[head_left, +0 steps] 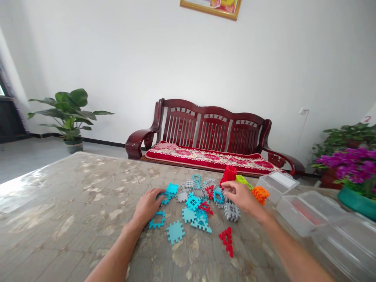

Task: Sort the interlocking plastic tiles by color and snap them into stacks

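My left hand rests at the left of a pile of toothed plastic building tiles, its fingers stretched out against a blue tile. Just below that hand lies a blue square frame tile. Over at the pile's right side, my right hand has thumb and forefinger apart, beside a red stack of tiles and above a grey stack; nothing is visibly gripped. Between the hands are mixed blue, grey and red tiles, with a teal square tile and a red triangular tile nearer me.
Lime-green tiles and orange tiles sit past my right hand. Clear plastic boxes stand at the table's right, near purple flowers. A patterned cloth covers the table; a wooden bench is behind it.
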`<state>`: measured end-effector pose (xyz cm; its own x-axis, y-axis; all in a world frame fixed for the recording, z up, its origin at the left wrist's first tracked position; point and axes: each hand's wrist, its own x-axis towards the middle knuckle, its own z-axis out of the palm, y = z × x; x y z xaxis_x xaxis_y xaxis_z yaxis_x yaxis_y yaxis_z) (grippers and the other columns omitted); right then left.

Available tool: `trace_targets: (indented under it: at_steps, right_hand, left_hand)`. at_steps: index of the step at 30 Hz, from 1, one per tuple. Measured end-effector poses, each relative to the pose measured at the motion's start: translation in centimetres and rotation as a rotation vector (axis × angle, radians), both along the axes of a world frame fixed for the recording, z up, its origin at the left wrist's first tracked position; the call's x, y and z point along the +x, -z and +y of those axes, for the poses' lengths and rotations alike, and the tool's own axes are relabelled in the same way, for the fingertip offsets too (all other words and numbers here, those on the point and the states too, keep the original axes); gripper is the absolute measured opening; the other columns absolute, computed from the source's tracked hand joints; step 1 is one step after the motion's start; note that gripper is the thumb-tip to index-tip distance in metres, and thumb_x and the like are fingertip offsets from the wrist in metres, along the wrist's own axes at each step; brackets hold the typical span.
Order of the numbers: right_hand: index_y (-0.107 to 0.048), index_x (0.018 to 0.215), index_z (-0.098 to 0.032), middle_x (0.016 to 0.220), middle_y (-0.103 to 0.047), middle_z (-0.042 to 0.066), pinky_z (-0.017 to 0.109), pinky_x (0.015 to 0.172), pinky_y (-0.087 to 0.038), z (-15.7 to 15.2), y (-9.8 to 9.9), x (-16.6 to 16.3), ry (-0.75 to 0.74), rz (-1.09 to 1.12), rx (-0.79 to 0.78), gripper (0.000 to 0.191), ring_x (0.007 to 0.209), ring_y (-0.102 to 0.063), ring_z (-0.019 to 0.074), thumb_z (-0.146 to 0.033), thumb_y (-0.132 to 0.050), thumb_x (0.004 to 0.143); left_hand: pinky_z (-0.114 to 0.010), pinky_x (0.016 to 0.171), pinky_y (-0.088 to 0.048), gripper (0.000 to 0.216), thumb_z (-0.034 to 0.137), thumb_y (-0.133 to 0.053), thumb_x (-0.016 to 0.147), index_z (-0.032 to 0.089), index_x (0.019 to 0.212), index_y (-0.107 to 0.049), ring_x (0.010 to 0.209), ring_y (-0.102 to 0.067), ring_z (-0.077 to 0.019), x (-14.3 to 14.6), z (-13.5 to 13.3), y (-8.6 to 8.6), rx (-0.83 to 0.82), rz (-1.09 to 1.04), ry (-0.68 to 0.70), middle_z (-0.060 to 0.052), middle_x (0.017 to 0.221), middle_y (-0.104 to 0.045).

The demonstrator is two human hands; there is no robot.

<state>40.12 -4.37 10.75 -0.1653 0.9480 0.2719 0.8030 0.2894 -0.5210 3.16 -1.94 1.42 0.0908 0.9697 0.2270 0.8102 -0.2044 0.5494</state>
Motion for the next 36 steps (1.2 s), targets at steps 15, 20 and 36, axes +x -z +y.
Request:
trace_targets:
  at_steps: [15,20,36]
  right_hand:
    - [-0.068,0.107,-0.026,0.102,-0.074,0.004,0.028,0.083,-0.045,-3.2,3.9,-6.6,0.065,-0.458,-0.092,0.034,0.101,-0.066,0.0216,-0.014,-0.058,0.077]
    - [-0.073,0.099,-0.025,0.099,-0.076,0.004,0.028,0.081,-0.046,-3.0,3.4,-5.8,0.078,-0.422,-0.058,0.03,0.097,-0.069,0.0216,-0.012,-0.055,0.079]
    - [-0.075,0.089,-0.027,0.089,-0.077,0.002,0.032,0.075,-0.048,4.5,-3.2,4.4,0.575,-0.019,0.25,0.018,0.084,-0.07,0.0227,-0.036,-0.062,0.08]
  left_hand:
    - [-0.034,0.101,-0.043,0.036,0.03,-0.045,0.088,0.026,0.115,-0.067,0.115,-0.061,-0.0223,0.1,-0.1,-0.1,-0.006,0.003,-0.013,-0.004,0.121,-0.07]
    - [-0.032,0.101,-0.043,0.035,0.031,-0.046,0.088,0.028,0.115,-0.067,0.114,-0.061,-0.0212,-0.1,0.1,0.3,0.007,-0.014,-0.018,-0.002,0.12,-0.07]
    - [-0.035,0.101,-0.044,0.036,0.033,-0.045,0.088,0.026,0.115,-0.067,0.113,-0.062,-0.0226,-0.3,0.3,0.8,0.035,-0.004,-0.001,-0.004,0.119,-0.07]
